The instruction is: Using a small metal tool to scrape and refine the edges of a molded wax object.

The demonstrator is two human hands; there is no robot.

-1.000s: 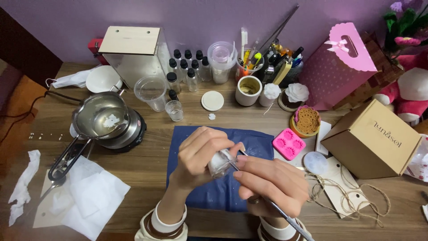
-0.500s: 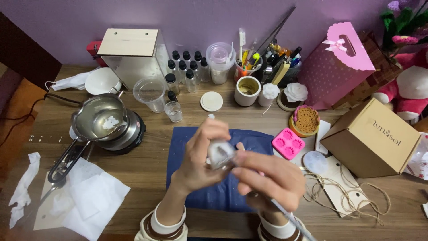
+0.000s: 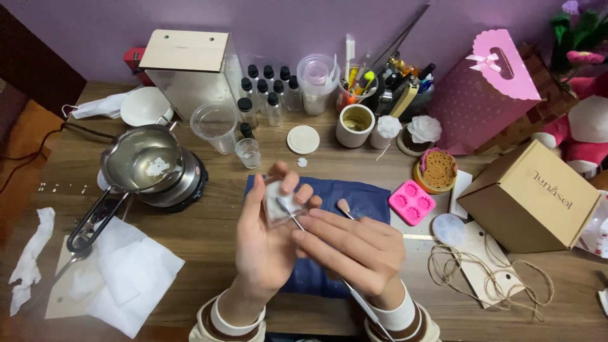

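The left hand [image 3: 269,237] cups a small white translucent piece [image 3: 277,201] in its curled fingers, above the dark blue cloth mat [image 3: 361,197] on the wooden table [image 3: 209,228]. The right hand [image 3: 354,250] pinches a thin metal tool [image 3: 290,215], its tip touching the piece. A steel melting pot [image 3: 142,166] sits well apart on the left

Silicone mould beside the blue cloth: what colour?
Bright pink silicone mould, clearest in the head view.

Above the blue cloth [image 3: 364,197], the left hand [image 3: 266,244] cups a small clear mould [image 3: 277,201]; the right hand [image 3: 351,250] pokes it with a thin metal tool [image 3: 288,214]
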